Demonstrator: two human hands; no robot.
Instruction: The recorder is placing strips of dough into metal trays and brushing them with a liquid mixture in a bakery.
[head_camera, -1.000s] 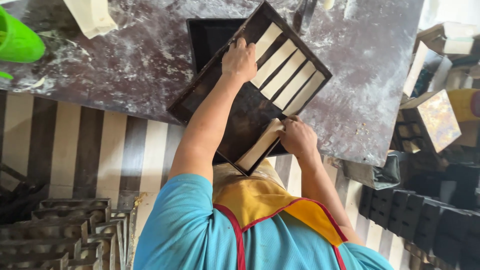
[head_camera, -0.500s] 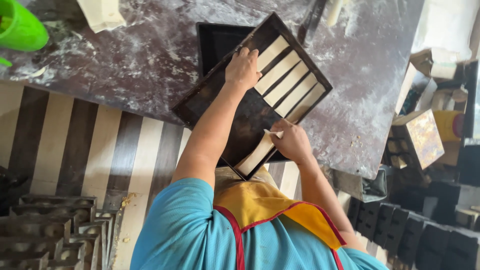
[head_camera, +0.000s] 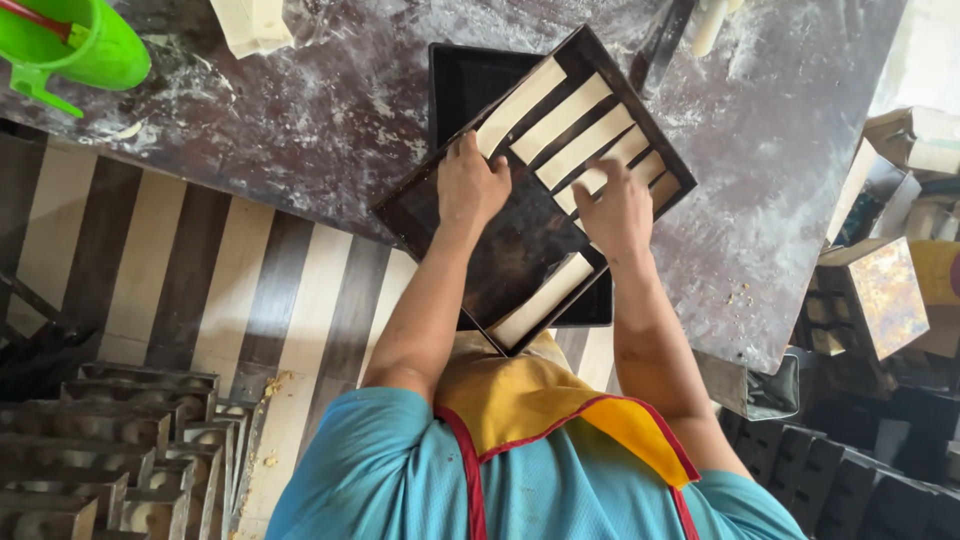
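The left hand (head_camera: 470, 185) is resting palm-down on the dark, rectangular metal baking tray (head_camera: 520, 240), fingers spread loosely over its bare floor, with the fingertips reaching the end of the nearest pale strip of dough. It is gripping nothing. The right hand (head_camera: 617, 208) is lying just to its right on the same tray, fingers curled down onto the row of pale dough strips (head_camera: 575, 125); whether it is pinching a strip or only pressing on one is hard to tell, since the fingers are hiding the contact. The strips are lying side by side ahead of both hands, and one more pale dough strip (head_camera: 545, 298) is lying apart, behind the right wrist near the tray's close edge. The tray is sitting tilted across a second dark tray (head_camera: 470, 80) on the flour-dusted dark stone counter (head_camera: 300, 110). Far out to the left of the left hand, a bright green plastic jug (head_camera: 85, 45) is standing at the counter's corner.
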